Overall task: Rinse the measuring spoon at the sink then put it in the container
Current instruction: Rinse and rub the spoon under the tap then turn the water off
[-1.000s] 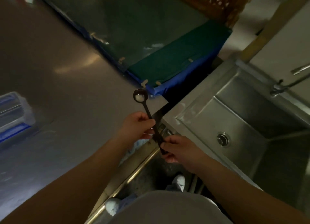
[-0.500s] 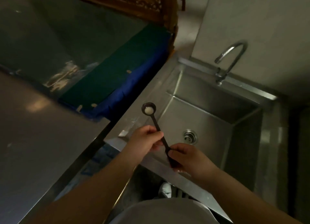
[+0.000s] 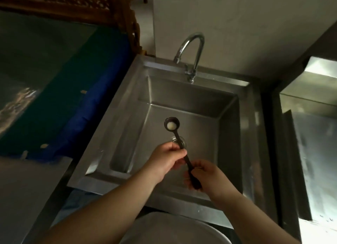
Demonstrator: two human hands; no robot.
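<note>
A black measuring spoon (image 3: 172, 124) with a small white lump in its bowl is held over the steel sink (image 3: 127, 101), its bowl pointing away from me above the drain (image 3: 178, 140). My left hand (image 3: 166, 160) pinches the middle of the handle. My right hand (image 3: 206, 176) grips the handle's near end. The curved chrome faucet (image 3: 191, 50) stands at the sink's back rim, with no water running. No container shows in the view.
A blue and green padded surface (image 3: 76, 90) lies left of the sink, with a carved wooden frame (image 3: 125, 15) behind it. A steel counter (image 3: 23, 189) sits at the lower left. More steel surfaces (image 3: 313, 134) are on the right. A plain wall backs the faucet.
I have turned from the counter to face the sink, and both hands carried the spoon from the sink's left edge to over the basin. The grip on the handle is unchanged.
</note>
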